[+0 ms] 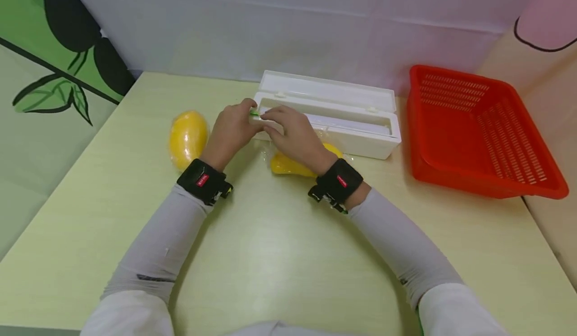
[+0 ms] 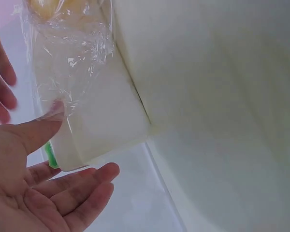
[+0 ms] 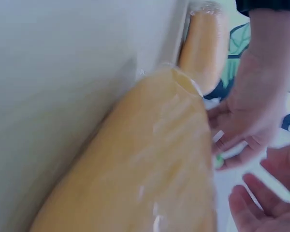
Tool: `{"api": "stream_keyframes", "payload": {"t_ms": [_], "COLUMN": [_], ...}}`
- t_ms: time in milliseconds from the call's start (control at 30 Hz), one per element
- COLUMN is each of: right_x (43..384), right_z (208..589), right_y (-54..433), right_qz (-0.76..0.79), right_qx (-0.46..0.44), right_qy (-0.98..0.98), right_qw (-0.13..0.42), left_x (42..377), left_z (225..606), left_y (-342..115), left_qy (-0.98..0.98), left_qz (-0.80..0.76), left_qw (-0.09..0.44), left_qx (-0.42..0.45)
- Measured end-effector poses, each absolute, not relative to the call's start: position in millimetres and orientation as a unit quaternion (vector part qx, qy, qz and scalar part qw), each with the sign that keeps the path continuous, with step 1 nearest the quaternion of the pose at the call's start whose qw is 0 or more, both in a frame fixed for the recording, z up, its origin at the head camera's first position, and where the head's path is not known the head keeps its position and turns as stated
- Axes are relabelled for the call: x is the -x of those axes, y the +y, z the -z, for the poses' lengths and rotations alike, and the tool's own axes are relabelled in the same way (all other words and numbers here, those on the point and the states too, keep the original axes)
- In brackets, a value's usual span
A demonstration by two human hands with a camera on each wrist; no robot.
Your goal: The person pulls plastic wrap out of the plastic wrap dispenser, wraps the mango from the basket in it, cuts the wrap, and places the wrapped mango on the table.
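Note:
A white cling film dispenser (image 1: 369, 144) lies lengthwise at the back of the table, its lid raised and a pale roll (image 1: 347, 123) inside. At its left end my left hand (image 1: 234, 128) grips the corner beside a green slider (image 1: 254, 112). In the left wrist view the thumb presses clear film (image 2: 82, 63) on the box's front; the other fingers lie loose below. My right hand (image 1: 295, 133) hovers close by, fingers loosely bent, nothing between them. Beneath it, a yellow film-wrapped piece (image 1: 288, 165), partly hidden, lies against the box.
Left of my hands rests another rounded yellow piece (image 1: 188, 138) in shiny film. A red plastic basket (image 1: 419, 135) with slotted walls stands at the right of the table. Behind the dispenser hangs a pale cloth backdrop (image 1: 234, 30).

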State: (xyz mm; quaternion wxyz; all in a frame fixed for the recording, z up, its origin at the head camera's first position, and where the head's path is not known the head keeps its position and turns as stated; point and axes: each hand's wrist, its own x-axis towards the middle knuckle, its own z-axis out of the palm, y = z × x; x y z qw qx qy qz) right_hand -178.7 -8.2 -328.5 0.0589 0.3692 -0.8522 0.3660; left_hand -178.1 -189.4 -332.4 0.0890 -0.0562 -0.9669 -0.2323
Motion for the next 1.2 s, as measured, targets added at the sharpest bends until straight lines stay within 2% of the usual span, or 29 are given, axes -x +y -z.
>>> {"api": "stream_keyframes", "payload": {"t_ms": [200, 400, 700, 967, 1200], "right_x": [160, 164, 175, 174, 178], "right_z": [333, 328, 312, 313, 323], "right_y": [31, 61, 106, 132, 130], "right_qz": [-0.370, -0.376, -0.339, -0.305, -0.303], "right_qx": [-0.396, -0.369, -0.282, -0.211, -0.219], "right_qy": [-0.837, -0.844, -0.895, -0.929, -0.927], "right_qw": [0.079, 0.103, 0.059, 0.000, -0.036], "left_x": [179, 179, 175, 171, 177], "left_z": [329, 323, 305, 312, 327], "left_y": [-189, -190, -188, -182, -183], "left_qy": [-0.971, -0.972, -0.973, -0.976, -0.968], "left_qz": [0.226, 0.225, 0.191, 0.162, 0.148], "left_qw": [0.061, 0.043, -0.006, 0.069, 0.113], "left_qx": [0.039, 0.052, 0.127, 0.128, 0.168]}}
